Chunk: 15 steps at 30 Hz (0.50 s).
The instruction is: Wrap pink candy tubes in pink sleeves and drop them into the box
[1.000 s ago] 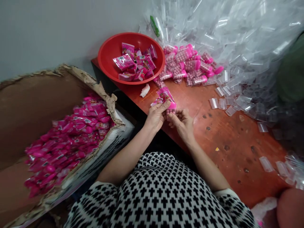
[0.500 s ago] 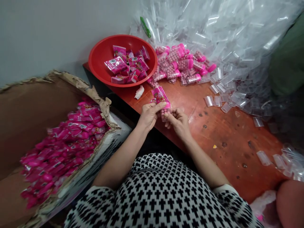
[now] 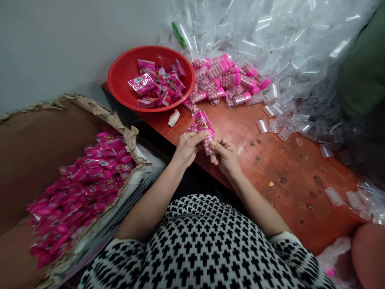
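Note:
In front of my body, both hands are closed round a small clear bottle of pink candy balls and some pink printed packets. My left hand pinches the packets against the bottle's pink end, thumb on top. My right hand grips the bottle's lower end between thumb and fingers. The bottle tilts, its pink end toward the packets. Whether it sits partly inside a packet I cannot tell. Beyond my hands, a red basin holds several pink packets.
Filled candy bottles with pink caps lie heaped right of the basin. Clear empty tubes spread along the right of the red-brown table. A torn cardboard box of pink filled packets stands at left. White scrap lies near the basin.
My right fingers have shifted slightly on the bottle, and more of its lower end shows. The whole view has moved a little; both hands keep their hold.

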{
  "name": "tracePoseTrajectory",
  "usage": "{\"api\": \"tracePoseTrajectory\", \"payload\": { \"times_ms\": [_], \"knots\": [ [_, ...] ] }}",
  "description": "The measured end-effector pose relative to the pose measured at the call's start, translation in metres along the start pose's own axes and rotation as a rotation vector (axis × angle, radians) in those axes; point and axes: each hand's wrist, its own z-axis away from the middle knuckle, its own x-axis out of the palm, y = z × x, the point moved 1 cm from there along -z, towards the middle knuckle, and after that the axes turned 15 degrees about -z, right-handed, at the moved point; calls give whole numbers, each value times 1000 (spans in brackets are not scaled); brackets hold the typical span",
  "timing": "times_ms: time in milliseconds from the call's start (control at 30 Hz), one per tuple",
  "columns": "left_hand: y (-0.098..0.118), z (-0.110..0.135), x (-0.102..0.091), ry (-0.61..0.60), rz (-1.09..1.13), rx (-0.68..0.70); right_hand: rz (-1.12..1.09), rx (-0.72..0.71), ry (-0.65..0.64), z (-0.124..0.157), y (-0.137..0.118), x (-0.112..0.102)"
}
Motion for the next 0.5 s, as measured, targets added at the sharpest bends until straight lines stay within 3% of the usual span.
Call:
{"api": "tracePoseTrajectory", "payload": {
  "times_ms": [233, 400, 500],
  "knots": [
    [-4, 1, 4, 93, 47, 9, 265, -232, 54, 6, -2, 0],
    [-6, 5, 9, 102, 80, 15, 60, -93, 58, 6, 0, -1],
    [-5, 6, 4, -11, 64, -14, -83, -4, 48, 5, 0, -1]
  ]
}}
